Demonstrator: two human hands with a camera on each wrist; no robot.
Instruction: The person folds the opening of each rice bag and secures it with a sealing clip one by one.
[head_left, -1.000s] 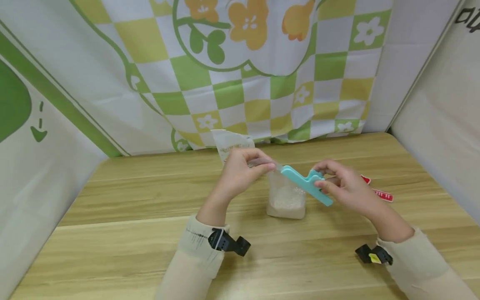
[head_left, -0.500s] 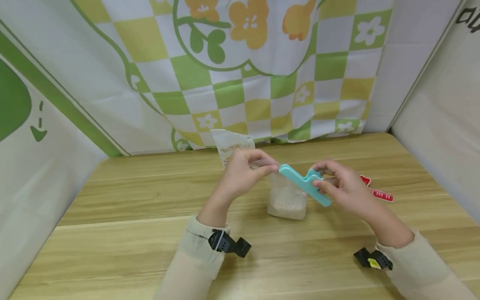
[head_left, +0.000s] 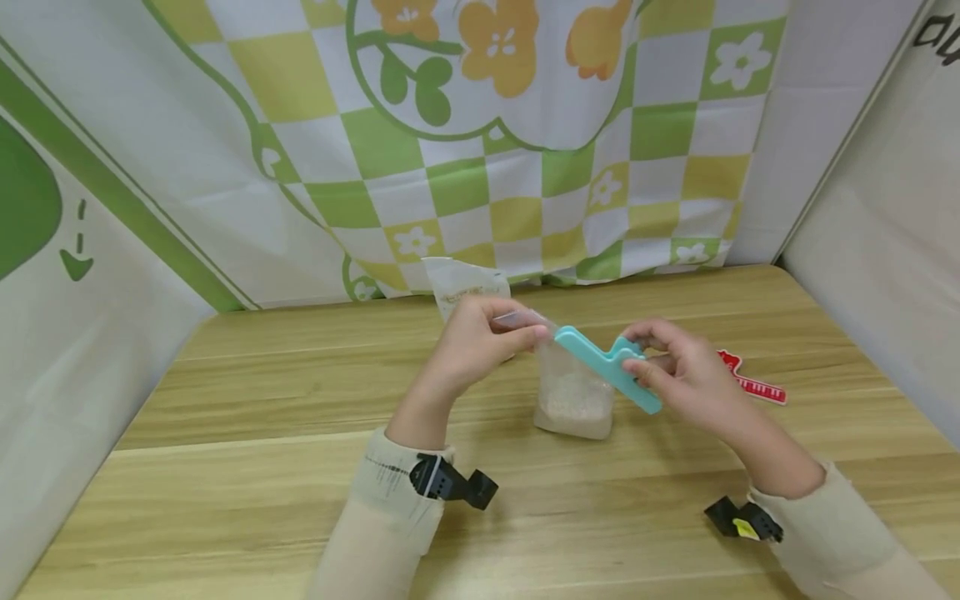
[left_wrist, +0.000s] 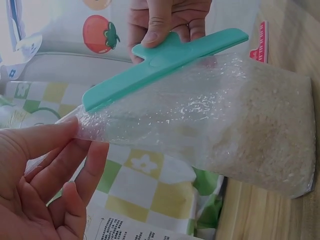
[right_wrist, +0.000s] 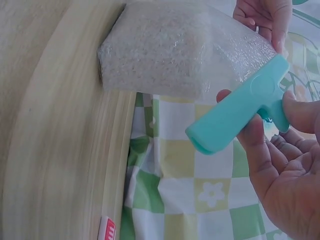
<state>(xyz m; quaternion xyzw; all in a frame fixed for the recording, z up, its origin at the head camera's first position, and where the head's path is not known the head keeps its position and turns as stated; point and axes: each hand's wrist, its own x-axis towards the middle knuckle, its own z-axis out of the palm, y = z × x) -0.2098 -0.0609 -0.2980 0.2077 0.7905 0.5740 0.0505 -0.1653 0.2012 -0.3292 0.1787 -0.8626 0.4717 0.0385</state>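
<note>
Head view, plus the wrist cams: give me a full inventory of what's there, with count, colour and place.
Bag: one, clear, pale grains inside, standing on the table, top pinched by the left grip
Clip: one, turquoise, in the right grip, by the bag's upper part; whether clamped, unclear
Packet: one, white, printed, behind the left grip
Marked piece: apparently one, red and white, partly hidden behind the right grip
Table: one, wood-brown, under the bag
Patterned cloth: one, multicoloured, behind the table
Side panels: two, mostly white, left and right
Wrist cameras: two, black, at the cuffs
Sleeves: two, beige, forearms
Grips: two, bare
</note>
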